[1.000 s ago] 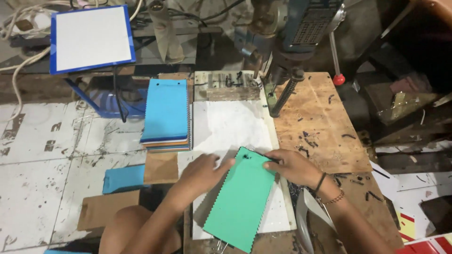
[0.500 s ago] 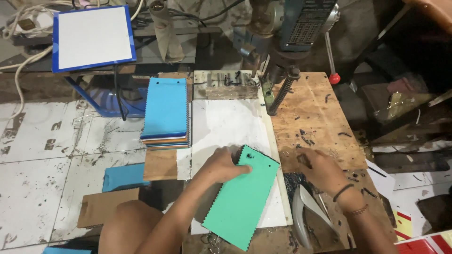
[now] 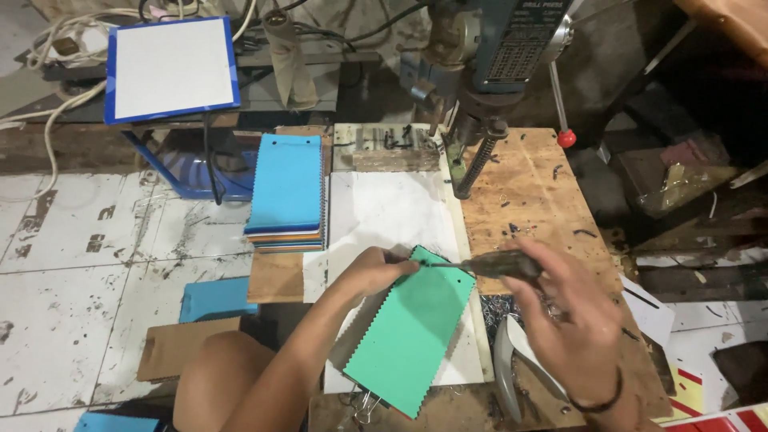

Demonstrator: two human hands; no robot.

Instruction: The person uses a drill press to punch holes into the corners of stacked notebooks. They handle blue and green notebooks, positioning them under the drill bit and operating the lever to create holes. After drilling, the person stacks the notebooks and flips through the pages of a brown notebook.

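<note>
Green swatch stack (image 3: 410, 332) lies tilted on the white sheet (image 3: 384, 212), at the near edge of the desk (image 3: 532, 192). Left hand (image 3: 376, 270) presses down on its top left corner, fingers flat, gripping nothing.

Change since a second ago: both hands were on the stack then; the right hand (image 3: 572, 308) has since come off, dropped toward the desk's near right, and is back above the stack. Its fingers are now wrapped tight around a dark-handled awl or screwdriver (image 3: 492, 264), the thin tip aimed at the stack's punched top edge.

Stack itself has barely shifted. Blue swatch pile (image 3: 286, 192) sits beyond, untouched. Drill press (image 3: 488, 72) stands behind.
</note>
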